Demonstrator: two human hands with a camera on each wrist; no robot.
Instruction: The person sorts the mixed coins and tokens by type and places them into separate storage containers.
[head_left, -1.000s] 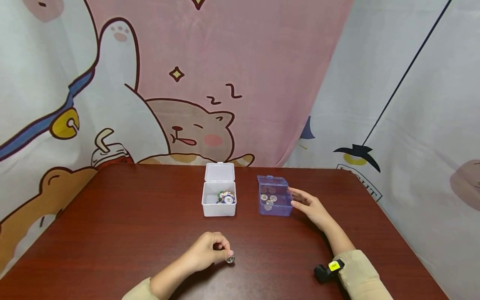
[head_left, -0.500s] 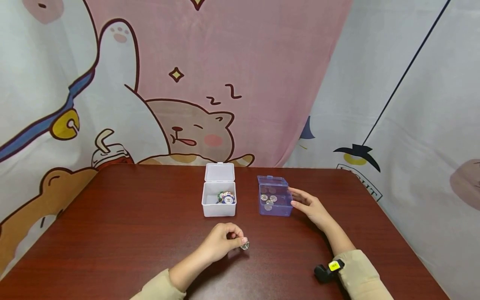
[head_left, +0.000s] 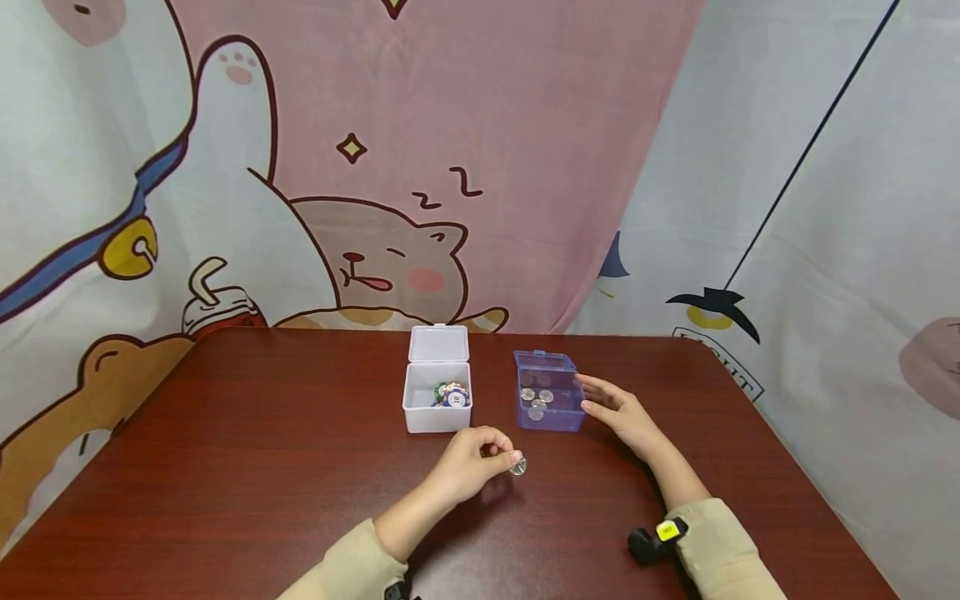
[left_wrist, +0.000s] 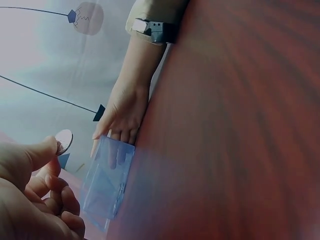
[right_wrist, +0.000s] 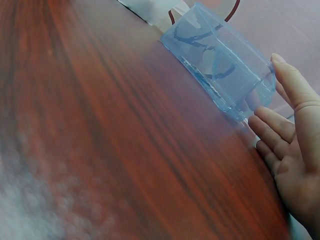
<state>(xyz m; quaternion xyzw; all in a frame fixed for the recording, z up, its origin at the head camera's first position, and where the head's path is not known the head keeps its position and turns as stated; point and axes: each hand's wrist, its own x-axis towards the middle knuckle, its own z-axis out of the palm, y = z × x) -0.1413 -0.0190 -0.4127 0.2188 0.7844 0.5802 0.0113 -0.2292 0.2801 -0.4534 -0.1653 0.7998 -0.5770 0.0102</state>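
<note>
My left hand [head_left: 471, 463] pinches a silver coin [head_left: 518, 467] between thumb and fingers, above the table in front of the two boxes. The left wrist view shows the coin [left_wrist: 64, 142] tilted, its edge at the thumb tip. A translucent blue-purple box [head_left: 551, 422] has its lid raised, with several silver coins [head_left: 538, 406] lying inside. At that box's right side is my right hand [head_left: 628, 423], fingers fairly straight, fingertips at the wall. In the right wrist view the thumb and fingers lie along the end of the box [right_wrist: 220, 60].
To the left of the purple box stands a white box [head_left: 438, 422], lid up, holding several poker chips [head_left: 453, 395]. Both rest toward the back of the dark red-brown table [head_left: 247, 450]. Behind it hangs a cartoon-printed cloth [head_left: 555, 167].
My left hand has carried the coin forward and to the right, from near the table's front toward the purple box. The right hand and both boxes have stayed in place.
</note>
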